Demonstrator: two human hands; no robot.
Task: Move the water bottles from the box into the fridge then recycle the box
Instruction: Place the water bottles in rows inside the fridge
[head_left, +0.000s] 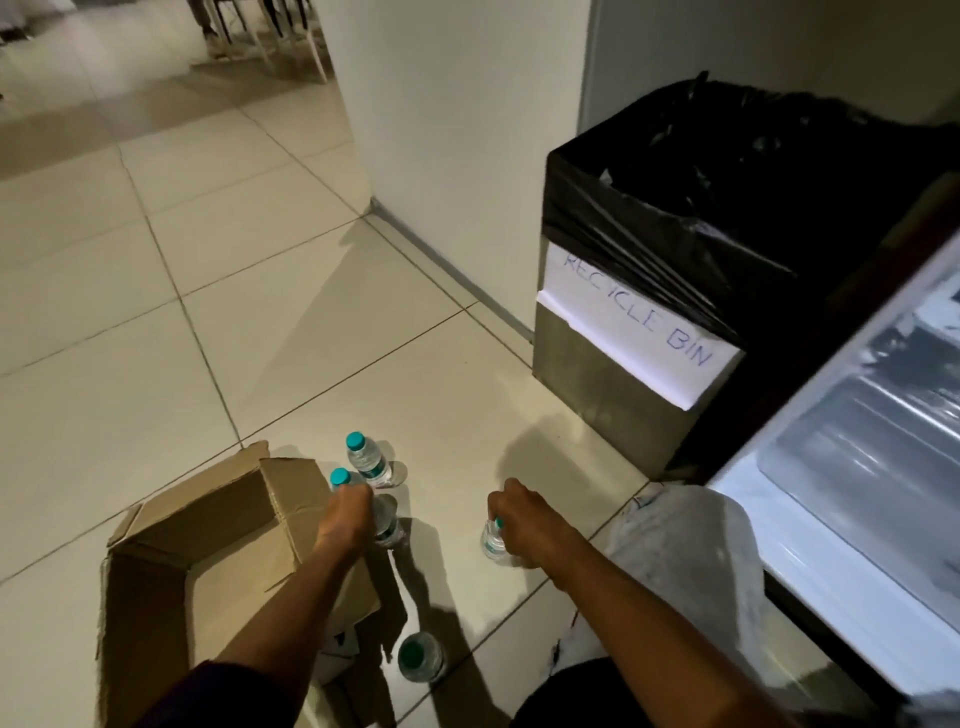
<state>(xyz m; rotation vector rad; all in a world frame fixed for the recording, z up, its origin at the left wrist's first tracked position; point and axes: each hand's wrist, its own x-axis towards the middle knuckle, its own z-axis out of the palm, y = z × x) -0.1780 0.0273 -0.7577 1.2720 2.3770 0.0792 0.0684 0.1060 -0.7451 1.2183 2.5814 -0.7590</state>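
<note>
L hand (347, 512) curls round a bottle (385, 524) beside the box (228, 540), lower left; R hand (519, 514) pinches another bottle's (492, 543) neck, lower centre. Lift both straight up, carry to the fridge (852, 467) at right, keeping upright.

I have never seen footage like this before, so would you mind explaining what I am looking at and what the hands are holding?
There is no machine here: a person wears a camera on the head, looking down at their own two bare hands. The left hand grips a water bottle beside an open cardboard box on the tiled floor. The right hand grips another bottle by its top. Two more bottles stand on the floor, one behind the left hand and one nearest the camera. At right are a lined bin labelled recycle bin and the open fridge.
</note>
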